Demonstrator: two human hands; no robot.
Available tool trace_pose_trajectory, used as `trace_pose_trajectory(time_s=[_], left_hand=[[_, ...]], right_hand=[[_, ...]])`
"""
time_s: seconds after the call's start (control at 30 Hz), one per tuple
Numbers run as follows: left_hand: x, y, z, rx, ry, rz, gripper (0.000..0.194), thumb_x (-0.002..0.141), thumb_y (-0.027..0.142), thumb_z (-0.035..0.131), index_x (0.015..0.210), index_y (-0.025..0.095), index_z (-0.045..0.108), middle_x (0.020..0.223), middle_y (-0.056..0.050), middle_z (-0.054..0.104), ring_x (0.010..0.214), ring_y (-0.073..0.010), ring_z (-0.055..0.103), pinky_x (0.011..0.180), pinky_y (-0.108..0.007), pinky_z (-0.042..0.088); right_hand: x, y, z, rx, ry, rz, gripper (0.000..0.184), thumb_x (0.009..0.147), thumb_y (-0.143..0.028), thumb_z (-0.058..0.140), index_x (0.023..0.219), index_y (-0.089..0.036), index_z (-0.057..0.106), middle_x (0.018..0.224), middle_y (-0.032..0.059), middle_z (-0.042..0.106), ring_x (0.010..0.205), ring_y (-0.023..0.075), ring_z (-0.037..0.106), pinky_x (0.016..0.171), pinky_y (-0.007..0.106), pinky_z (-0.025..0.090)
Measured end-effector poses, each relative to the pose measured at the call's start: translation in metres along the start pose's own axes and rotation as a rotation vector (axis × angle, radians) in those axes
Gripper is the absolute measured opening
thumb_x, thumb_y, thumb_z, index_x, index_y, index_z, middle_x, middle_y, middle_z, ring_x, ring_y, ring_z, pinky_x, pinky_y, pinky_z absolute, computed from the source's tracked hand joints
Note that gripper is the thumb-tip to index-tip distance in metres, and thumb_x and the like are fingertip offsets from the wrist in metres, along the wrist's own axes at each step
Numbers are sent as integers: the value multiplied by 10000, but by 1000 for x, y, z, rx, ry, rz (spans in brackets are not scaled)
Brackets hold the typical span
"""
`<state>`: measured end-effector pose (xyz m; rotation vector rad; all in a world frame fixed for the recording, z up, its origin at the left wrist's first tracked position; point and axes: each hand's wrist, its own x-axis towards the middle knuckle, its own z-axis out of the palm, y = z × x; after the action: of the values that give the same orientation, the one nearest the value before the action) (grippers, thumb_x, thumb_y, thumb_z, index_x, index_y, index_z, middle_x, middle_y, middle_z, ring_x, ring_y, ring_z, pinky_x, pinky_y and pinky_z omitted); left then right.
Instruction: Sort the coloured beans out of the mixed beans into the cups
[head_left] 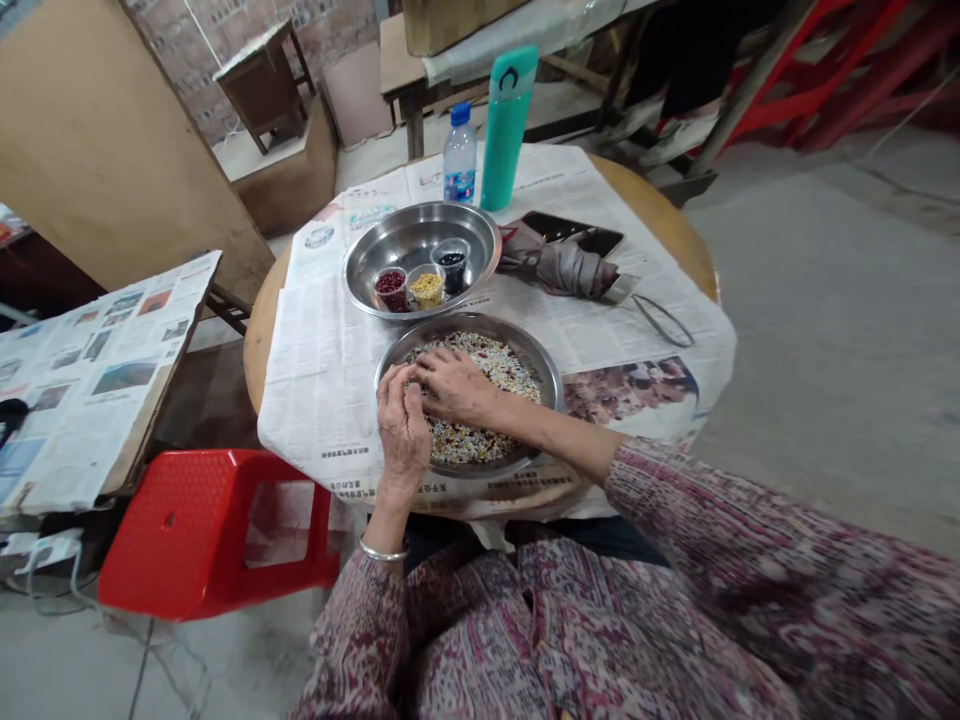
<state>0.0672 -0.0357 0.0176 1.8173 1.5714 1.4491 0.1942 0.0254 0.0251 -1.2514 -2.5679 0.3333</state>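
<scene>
A steel pan (544, 365) of mixed beans and grains sits on the newspaper-covered round table in front of me. My left hand (402, 432) rests on the pan's near left rim, fingers curled together in a pinch. My right hand (452, 385) lies over the grains at the pan's left side, fingers bent down into them and touching the left fingertips. Behind it, a second steel pan (375, 245) holds three small clear cups: red beans (391, 287), yellow grains (427, 287) and black beans (452, 265).
A clear water bottle (460, 155) and a teal flask (504, 125) stand at the table's far side. A folded grey umbrella (566, 265) and a dark phone (577, 232) lie to the right. A red plastic stool (195, 525) stands at left, beside another newspaper-covered surface (90, 370).
</scene>
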Motion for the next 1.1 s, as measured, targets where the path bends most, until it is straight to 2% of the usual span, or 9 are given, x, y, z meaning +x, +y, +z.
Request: trace_pose_trajectory(time_s=[0.13, 0.23, 0.37, 0.47, 0.63, 0.77, 0.83, 0.93, 1.1], left_hand=[[0, -1, -1, -2, -1, 8, 398, 1086, 419, 345, 1221, 192, 642, 1309, -122, 638, 1321, -219, 547, 1195, -447, 409], [0, -3, -1, 27, -16, 21, 393, 1088, 429, 345, 1214, 203, 640, 1284, -112, 649, 1303, -217, 561, 1180, -453, 426], [2, -6, 2, 94, -62, 70, 317, 1076, 395, 418, 1208, 204, 633, 1260, -111, 655, 1274, -223, 573, 1157, -464, 450], [4, -3, -1, 171, -153, 121, 227, 1040, 329, 522, 1206, 207, 617, 1237, -109, 652, 1228, -234, 587, 1102, -458, 494], [10, 23, -26, 587, -551, 162, 205, 964, 345, 672, 1115, 216, 621, 1109, -78, 656, 1102, -254, 607, 1013, -448, 520], [17, 44, -44, 858, -828, 96, 299, 883, 446, 770, 973, 208, 613, 1058, -69, 678, 1080, -287, 622, 947, -451, 520], [19, 45, -44, 822, -944, 85, 277, 889, 412, 771, 976, 207, 605, 1054, -61, 689, 1073, -273, 637, 940, -426, 520], [17, 38, -31, 657, -1039, 92, 193, 927, 298, 730, 1039, 207, 603, 1025, -46, 697, 1020, -237, 663, 933, -390, 528], [13, 23, 11, 334, -930, 116, 258, 898, 119, 684, 1125, 214, 606, 1106, -48, 688, 957, -188, 663, 912, -354, 555]], right_hand=[[-21, -4, 2, 114, -94, -322, 190, 896, -280, 679, 1048, -199, 758, 1150, 108, 703, 1127, 287, 537, 932, 423, 420], [-38, 19, -5, 145, -75, -410, 77, 882, -248, 694, 922, -236, 759, 1073, 65, 718, 1073, 261, 560, 914, 411, 437], [-55, 56, -13, 114, 126, -236, 171, 910, -136, 582, 892, -221, 730, 1056, 85, 711, 1032, 247, 596, 911, 400, 483], [-67, 69, -12, 126, 272, -120, 214, 938, -131, 521, 950, -210, 719, 1045, 100, 712, 995, 239, 629, 886, 383, 511], [-80, 65, -1, 65, 460, 20, 160, 936, -191, 561, 929, -209, 720, 904, 85, 749, 880, 254, 665, 831, 412, 506], [-86, 53, 10, 144, 644, 85, 159, 927, -197, 565, 879, -228, 713, 875, 46, 775, 835, 230, 683, 952, 468, 474], [-89, 47, 13, 212, 758, 156, 141, 921, -215, 584, 871, -241, 712, 856, 27, 776, 808, 225, 686, 989, 501, 460], [-93, 41, 18, 369, 860, 214, 120, 925, -245, 605, 877, -243, 715, 843, 34, 772, 792, 224, 685, 875, 450, 521], [-95, 38, 24, 500, 915, 225, 171, 969, -271, 557, 933, -242, 721, 888, 54, 772, 837, 234, 691, 828, 424, 548]])
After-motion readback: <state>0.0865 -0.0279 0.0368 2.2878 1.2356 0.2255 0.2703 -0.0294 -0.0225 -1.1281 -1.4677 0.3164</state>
